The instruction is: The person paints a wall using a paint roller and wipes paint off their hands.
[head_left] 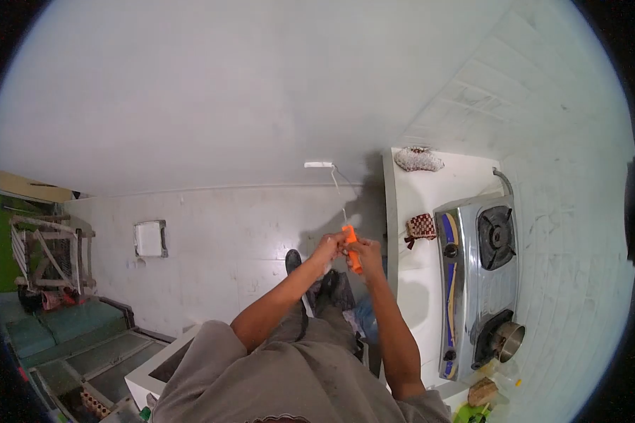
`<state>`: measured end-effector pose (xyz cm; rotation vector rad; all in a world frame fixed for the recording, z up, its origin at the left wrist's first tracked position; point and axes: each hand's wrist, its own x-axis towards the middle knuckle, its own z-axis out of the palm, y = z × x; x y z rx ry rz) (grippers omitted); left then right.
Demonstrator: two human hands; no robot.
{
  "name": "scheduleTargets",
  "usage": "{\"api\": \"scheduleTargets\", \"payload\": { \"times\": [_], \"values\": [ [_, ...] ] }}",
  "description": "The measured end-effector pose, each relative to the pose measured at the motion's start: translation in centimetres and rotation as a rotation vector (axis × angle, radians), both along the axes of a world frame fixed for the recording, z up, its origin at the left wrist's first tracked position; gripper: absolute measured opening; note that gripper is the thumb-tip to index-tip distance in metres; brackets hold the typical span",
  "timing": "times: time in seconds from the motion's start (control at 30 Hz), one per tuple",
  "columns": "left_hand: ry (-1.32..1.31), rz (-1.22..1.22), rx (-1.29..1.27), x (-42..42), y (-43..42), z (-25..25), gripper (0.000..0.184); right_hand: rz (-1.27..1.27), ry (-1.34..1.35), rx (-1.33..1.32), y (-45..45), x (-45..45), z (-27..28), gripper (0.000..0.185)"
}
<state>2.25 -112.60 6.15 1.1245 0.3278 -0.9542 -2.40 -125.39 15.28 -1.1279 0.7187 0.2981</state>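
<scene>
Both my hands are at the orange handle of a paint roller (351, 248), in front of my body. My right hand (367, 255) is closed round the handle from the right. From the left, the fingers of my left hand (329, 248) close on its upper part. White marks show near the left wrist. The roller's thin bent wire frame runs up to a small white roller head, held close to the pale wall (261, 99); whether it touches I cannot tell.
A counter (416, 296) on the right bears a two-burner gas stove (466, 282), a metal pot (508, 342) and a checkered cloth (422, 226). A white paint tray (149, 238) lies on the floor to the left. A rack (53, 254) stands far left.
</scene>
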Motion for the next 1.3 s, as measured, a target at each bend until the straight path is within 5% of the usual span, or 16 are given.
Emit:
{"api": "scheduleTargets", "payload": {
  "times": [0.27,0.73,1.0,1.3],
  "values": [
    [-0.030,0.083,-0.221,-6.0,-1.5,12.1,0.032,0.040,0.008,-0.024,-1.7,-6.0,11.7,0.015],
    [-0.148,-0.065,-0.245,-12.1,-6.2,23.8,0.038,0.009,-0.087,0.004,-7.2,-14.1,20.9,0.024],
    [-0.232,-0.035,-0.290,-10.9,-9.0,21.5,0.033,0.033,-0.163,0.024,-9.6,-12.5,20.4,0.025],
    [-0.034,0.042,-0.185,-5.8,-9.5,12.5,0.028,0.011,-0.077,0.029,-9.1,-6.2,10.9,0.017]
  ]
}}
